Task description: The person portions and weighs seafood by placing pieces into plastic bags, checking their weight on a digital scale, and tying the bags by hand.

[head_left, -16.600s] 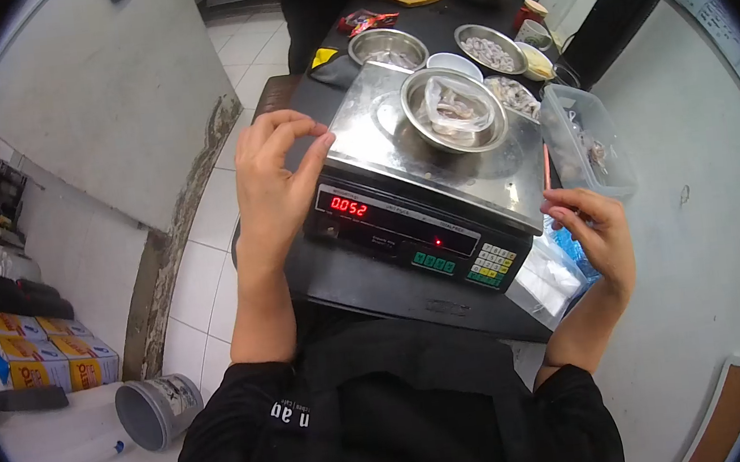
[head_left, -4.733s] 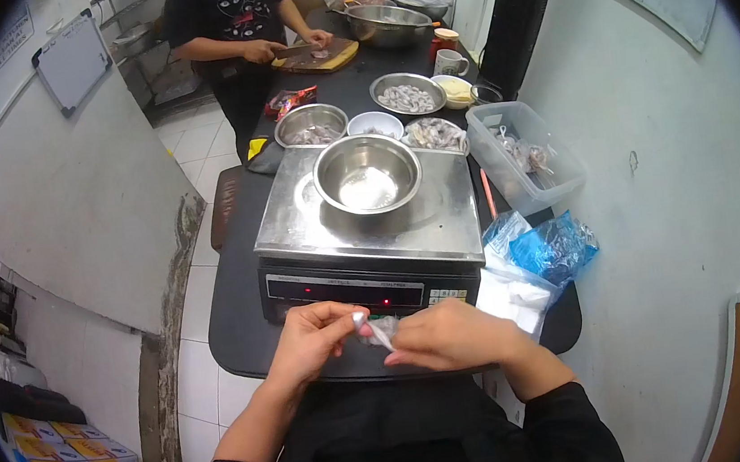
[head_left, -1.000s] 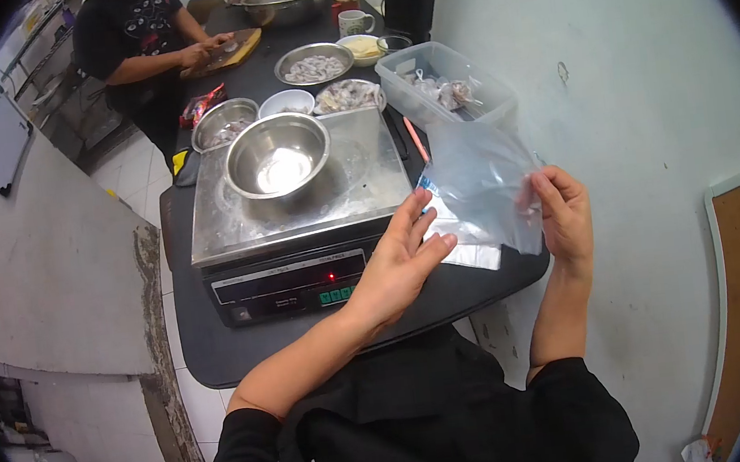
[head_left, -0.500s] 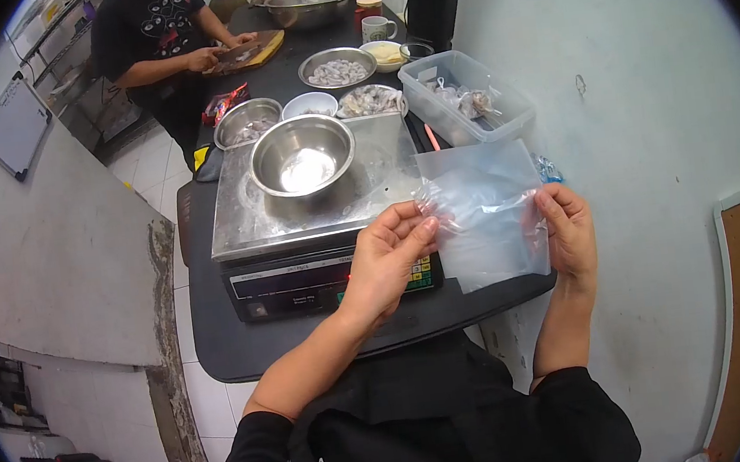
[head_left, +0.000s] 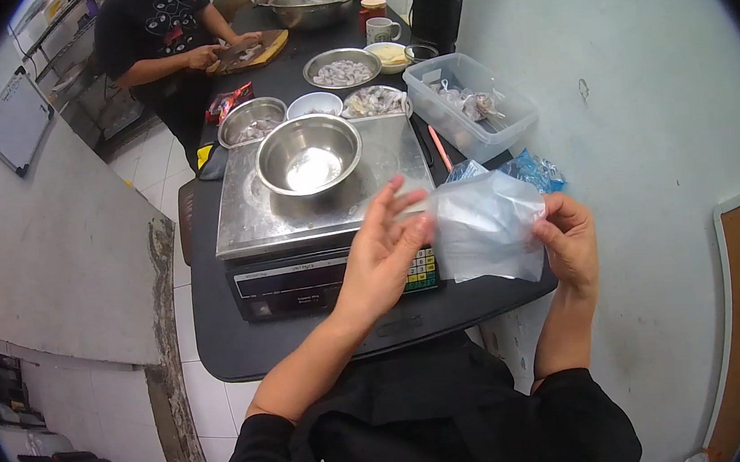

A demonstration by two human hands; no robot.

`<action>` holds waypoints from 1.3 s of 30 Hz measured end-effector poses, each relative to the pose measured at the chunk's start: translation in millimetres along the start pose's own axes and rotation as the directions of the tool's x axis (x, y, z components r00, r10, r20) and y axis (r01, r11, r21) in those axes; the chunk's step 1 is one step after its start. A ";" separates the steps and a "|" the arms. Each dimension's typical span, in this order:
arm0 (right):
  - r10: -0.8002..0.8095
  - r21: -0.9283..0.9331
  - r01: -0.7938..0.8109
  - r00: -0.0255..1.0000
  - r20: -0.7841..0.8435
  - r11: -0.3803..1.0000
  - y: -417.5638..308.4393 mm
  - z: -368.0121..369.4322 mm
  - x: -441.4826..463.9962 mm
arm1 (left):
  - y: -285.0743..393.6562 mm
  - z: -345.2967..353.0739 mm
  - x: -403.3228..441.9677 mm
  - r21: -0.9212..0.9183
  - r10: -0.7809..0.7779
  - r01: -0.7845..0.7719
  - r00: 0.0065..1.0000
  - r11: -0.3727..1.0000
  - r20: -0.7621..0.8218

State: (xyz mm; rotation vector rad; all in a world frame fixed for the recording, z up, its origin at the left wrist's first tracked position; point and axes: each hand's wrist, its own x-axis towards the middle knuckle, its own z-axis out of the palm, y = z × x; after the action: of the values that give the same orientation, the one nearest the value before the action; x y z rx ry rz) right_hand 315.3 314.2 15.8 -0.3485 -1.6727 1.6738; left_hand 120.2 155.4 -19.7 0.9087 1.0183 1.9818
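Observation:
A clear plastic bag [head_left: 489, 227] hangs over the right end of the table, its upper edge now curled. My right hand [head_left: 572, 241] pinches the bag's right edge between thumb and fingers. At the bag's left side is my left hand [head_left: 386, 252], fingers apart and slightly blurred, with the thumb tip close to the plastic. Left of the bag stands a weighing scale [head_left: 233, 218] with a metal platform, its keypad partly behind my left hand. A steel bowl [head_left: 308, 154] rests on that platform and looks empty inside.
Behind the scale are a bowl of pale seafood-like pieces [head_left: 342, 73], other filled bowls and a clear plastic bin [head_left: 469, 99] holding small bags. Blue crumpled plastic [head_left: 537, 170] lies by the wall. Across the table, a person [head_left: 166, 54] cuts on a board [head_left: 265, 51].
My left fingers have spread and come off the bag's left edge. The bag's top has folded down, showing more blue plastic behind it. My right hand keeps its pinch.

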 end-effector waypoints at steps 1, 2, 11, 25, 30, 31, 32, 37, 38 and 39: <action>-0.059 -0.003 0.059 0.996 0.065 0.998 -2.5 5.5 1.2 | 4.2 0.1 0.9 0.000 -0.001 0.001 1.000 1.000 -0.004; -0.118 -0.001 0.119 0.984 0.131 0.993 -3.8 10.6 2.2 | 10.0 1.3 2.3 -0.061 -0.219 0.225 0.972 0.973 0.085; 0.063 -0.053 -0.060 0.997 0.049 0.997 -6.7 16.0 0.9 | 3.2 -6.1 -1.1 0.030 -0.214 0.216 0.976 0.976 -0.037; -0.030 -0.379 0.032 0.999 0.010 0.925 -2.9 16.6 12.9 | 4.5 -34.5 -0.3 -0.376 -0.324 0.338 0.941 0.863 0.101; -0.444 -0.515 0.316 0.885 -0.143 0.797 -6.0 15.8 23.1 | 12.5 -23.4 0.0 -0.384 -0.293 0.245 0.954 0.890 -0.069; -0.445 -0.508 0.323 0.885 -0.137 0.798 -4.1 18.2 19.6 | 12.2 -19.4 -0.5 -0.375 -0.271 0.221 0.959 0.900 -0.085; -0.358 -0.509 0.337 0.932 0.059 0.792 -3.1 23.1 13.8 | 12.5 -13.5 -2.6 -0.325 -0.277 0.239 0.958 0.915 -0.077; -0.165 -0.547 0.340 0.924 0.344 0.765 3.8 77.1 15.9 | 3.0 0.7 -6.7 -0.275 -0.253 0.245 0.967 0.930 0.005; -0.204 -0.537 0.374 0.915 0.349 0.756 10.9 76.4 18.2 | 2.9 -5.9 -5.0 -0.321 -0.253 0.237 0.967 0.917 -0.009; -0.201 -0.536 0.373 0.914 0.352 0.757 11.9 75.3 18.2 | 7.1 -10.9 -4.0 -0.369 -0.257 0.230 0.966 0.900 -0.024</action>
State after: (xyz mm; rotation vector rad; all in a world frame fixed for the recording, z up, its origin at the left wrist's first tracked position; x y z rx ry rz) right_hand 249.9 271.2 18.7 -0.1302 -2.3207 0.9590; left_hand 111.3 145.2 -19.5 0.4839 0.7259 1.9114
